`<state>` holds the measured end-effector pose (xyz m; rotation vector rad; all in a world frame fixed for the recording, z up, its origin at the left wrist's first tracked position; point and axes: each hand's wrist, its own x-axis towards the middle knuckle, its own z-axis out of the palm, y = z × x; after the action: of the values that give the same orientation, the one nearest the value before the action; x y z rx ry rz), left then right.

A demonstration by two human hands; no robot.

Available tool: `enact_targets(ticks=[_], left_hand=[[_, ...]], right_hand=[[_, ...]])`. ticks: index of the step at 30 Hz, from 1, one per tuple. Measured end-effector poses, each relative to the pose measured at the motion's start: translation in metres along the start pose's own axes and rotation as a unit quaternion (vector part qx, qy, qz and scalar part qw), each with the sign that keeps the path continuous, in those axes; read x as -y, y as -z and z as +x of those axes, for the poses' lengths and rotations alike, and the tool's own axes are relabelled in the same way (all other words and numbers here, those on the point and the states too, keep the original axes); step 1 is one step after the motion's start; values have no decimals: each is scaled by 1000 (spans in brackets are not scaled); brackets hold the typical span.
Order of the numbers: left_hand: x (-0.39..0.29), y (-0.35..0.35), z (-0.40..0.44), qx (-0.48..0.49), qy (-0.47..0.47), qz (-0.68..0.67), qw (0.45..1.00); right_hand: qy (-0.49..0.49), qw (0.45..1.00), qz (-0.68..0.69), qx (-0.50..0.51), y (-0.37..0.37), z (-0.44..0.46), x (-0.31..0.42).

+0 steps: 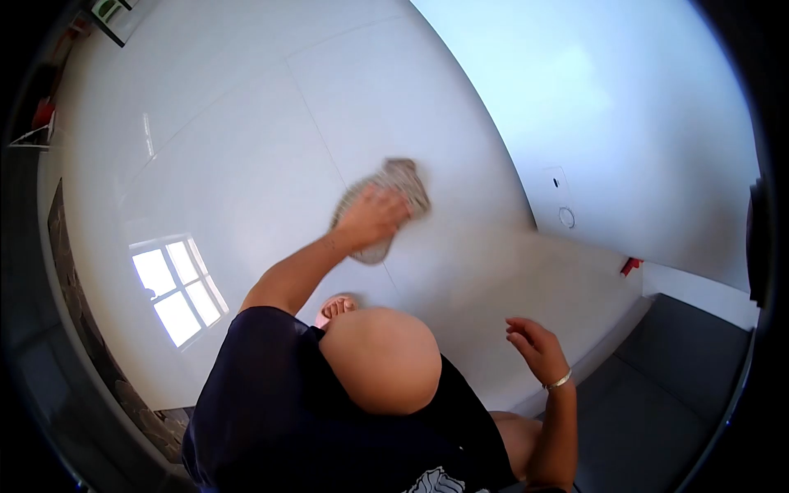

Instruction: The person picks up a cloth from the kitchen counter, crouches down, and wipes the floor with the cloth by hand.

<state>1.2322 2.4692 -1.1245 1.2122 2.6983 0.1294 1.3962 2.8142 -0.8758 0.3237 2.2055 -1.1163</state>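
A crumpled grey-beige cloth (403, 179) lies on the glossy white tiled floor (238, 148). My left hand (376, 216) presses down on the cloth from above, its fingers bent over the fabric and slightly blurred. Part of the cloth is hidden beneath the palm. Off to the right, my right hand (538, 352) hangs in the air beside my knee, wearing a bracelet (560, 380). Its fingers are loosely bent and apart, with nothing in them.
A large smooth pale panel (625, 123) rises at the upper right. A dark grey padded surface (666, 386) is at the lower right, near a small red object (631, 265). My bare knee (382, 361) and foot (339, 307) are close to the cloth. A window reflects on the floor.
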Motion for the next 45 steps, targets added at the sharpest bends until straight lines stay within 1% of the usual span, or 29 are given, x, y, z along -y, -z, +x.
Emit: enact_targets(ticks=[1, 2, 4, 6, 9, 10, 11, 12, 13, 14, 16, 17, 19, 20, 21, 22, 24, 26, 28, 30, 32, 34, 36, 37, 38, 40, 41, 43, 45], left_hand=[[23, 18, 8, 43, 132, 25, 990], [57, 11, 5, 10, 211, 74, 975], [121, 10, -16, -76, 359, 41, 929], [168, 2, -37, -131, 491, 3, 861], [151, -17, -39, -131, 506, 54, 851], [128, -17, -34, -133, 467, 74, 871], [99, -9, -27, -132, 401, 80, 903], [67, 11, -18, -100, 330, 10, 939], [34, 25, -11, -72, 240, 9, 968], [6, 5, -7, -83, 131, -52, 987], [-42, -28, -7, -78, -67, -136, 985], [-45, -42, -5, -81, -68, -136, 985], [-48, -61, -1, -132, -163, -186, 960], [-37, -41, 1, -134, -164, -185, 960], [-13, 1, 2, -20, -81, -140, 987], [13, 26, 3, 93, 4, -91, 992], [71, 19, 4, 7, 177, -11, 984], [129, 7, 7, -98, 292, 3, 951], [164, 17, 11, -104, 310, -18, 945], [172, 17, 17, -108, 334, -40, 936], [150, 9, 22, -32, 301, 18, 953], [112, 3, 25, -5, 225, 21, 974], [75, 6, 20, 1, 130, -88, 988], [65, 8, 13, -68, 75, -203, 974], [63, 14, 7, -60, 73, -213, 972], [87, 23, -9, -154, 93, -186, 966], [107, 16, -20, -186, 150, -157, 958], [162, -21, -53, -252, 266, -80, 927], [197, -13, -82, -231, 380, -84, 892]], right_hand=[[-6, 1000, -10, -1, -2, 2, 1], [-13, 1000, -19, -3, -4, 2, 3], [-17, 999, -35, -2, -9, 4, 5], [-24, 999, -49, 0, -12, 9, 6], [-7, 999, -52, 10, -21, 19, 4], [-5, 998, -66, 20, -25, 24, 4], [-3, 996, -81, 31, -28, 30, 4], [1, 996, -85, 31, -32, 37, 7], [11, 994, -92, 51, -37, 42, 11], [20, 992, -100, 70, -42, 49, 13], [35, 987, -130, 82, -48, 60, 23], [49, 981, -166, 88, -50, 63, 30], [62, 973, -202, 94, -49, 68, 38], [66, 973, -200, 90, -47, 71, 41], [70, 974, -196, 86, -46, 74, 43], [73, 975, -195, 81, -45, 76, 42], [58, 980, -172, 82, -47, 87, 33], [68, 978, -182, 80, -55, 101, 23], [74, 975, -193, 80, -67, 113, 16], [109, 980, -136, 91, -86, 129, 16], [114, 981, -127, 93, -105, 150, 24], [174, 980, -64, 70, -128, 172, 29], [216, 973, -74, 29, -153, 202, 40], [253, 965, -73, -14, -167, 216, 46], [290, 953, -73, -57, -179, 229, 54], [288, 946, -129, -82, -192, 246, 79], [282, 948, -130, -77, -200, 254, 84], [306, 915, -243, -100, -214, 274, 91], [290, 916, -264, -84, -225, 298, 98]])
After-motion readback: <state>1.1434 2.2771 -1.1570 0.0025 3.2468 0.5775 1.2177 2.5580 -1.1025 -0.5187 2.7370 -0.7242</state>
